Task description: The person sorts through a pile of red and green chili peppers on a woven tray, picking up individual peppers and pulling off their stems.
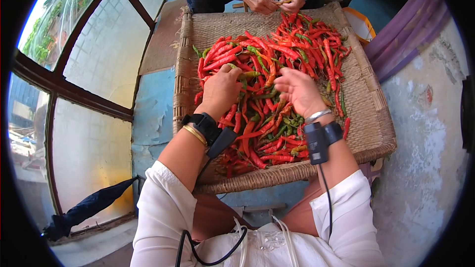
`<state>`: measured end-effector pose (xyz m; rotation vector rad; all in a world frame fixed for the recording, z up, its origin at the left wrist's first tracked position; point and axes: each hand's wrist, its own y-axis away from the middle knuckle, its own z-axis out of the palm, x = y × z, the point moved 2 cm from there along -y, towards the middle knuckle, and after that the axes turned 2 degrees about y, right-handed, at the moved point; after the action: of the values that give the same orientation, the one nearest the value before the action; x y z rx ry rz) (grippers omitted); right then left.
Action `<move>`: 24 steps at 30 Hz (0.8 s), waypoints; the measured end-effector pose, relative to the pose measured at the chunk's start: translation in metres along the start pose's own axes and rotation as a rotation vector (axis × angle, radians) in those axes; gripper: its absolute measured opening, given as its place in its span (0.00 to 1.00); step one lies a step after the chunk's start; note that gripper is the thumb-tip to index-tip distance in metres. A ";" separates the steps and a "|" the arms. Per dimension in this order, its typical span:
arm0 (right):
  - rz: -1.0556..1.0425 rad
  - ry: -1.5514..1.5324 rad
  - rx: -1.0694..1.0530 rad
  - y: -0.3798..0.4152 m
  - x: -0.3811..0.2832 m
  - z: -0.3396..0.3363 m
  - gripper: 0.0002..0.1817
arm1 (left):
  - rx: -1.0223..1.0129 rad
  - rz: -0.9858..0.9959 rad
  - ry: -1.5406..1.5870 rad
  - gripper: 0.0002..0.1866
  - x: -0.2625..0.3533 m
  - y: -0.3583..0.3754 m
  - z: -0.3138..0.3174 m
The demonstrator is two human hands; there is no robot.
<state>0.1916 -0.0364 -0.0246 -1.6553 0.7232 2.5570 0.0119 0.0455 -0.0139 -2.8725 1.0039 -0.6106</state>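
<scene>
Blue-painted flooring and a flaking wall frame a wide woven tray (366, 113) that fills the centre of the frame, heaped with red and green chillies (277, 69).

Sorting through the heap looks like the step in hand. The left hand (220, 89), just left of centre, lies knuckles-up on the pile with its fingers curled down into the chillies; whether they pinch one pod or only rake through several cannot be told, since the fingertips are buried. The right hand (297, 89), just right of centre, hovers over the pile with fingers loosely spread and slightly bent, seemingly gripping nothing, though its underside is hidden. Both forearms reach forward from the lower frame in white sleeves, each wrist carrying a black strap-on device (316, 141) with a cable. A next move would likely call for picking one pod free of the tangle without dragging its neighbours along.

Across the tray, at the top of the frame, another person's hands (274, 0) work close together on a single small piece. A folded dark umbrella (84, 210) lies at lower left beneath the window frame (74, 91).
</scene>
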 end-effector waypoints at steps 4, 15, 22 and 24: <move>0.120 0.299 -0.219 0.007 0.014 0.021 0.15 | -0.006 0.006 0.001 0.13 0.000 0.000 -0.001; -0.055 0.181 -0.120 0.006 0.013 0.024 0.12 | -0.096 0.352 0.382 0.08 0.017 0.003 0.002; -0.062 0.122 0.015 0.004 -0.012 0.000 0.10 | 0.025 0.311 0.020 0.13 0.001 -0.002 0.004; -0.017 0.197 -0.047 0.007 -0.018 -0.003 0.10 | -0.031 0.281 -0.177 0.20 0.001 -0.001 0.006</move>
<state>0.2007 -0.0395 -0.0079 -1.9393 0.6584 2.4415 0.0152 0.0449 -0.0188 -2.6780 1.3610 -0.3174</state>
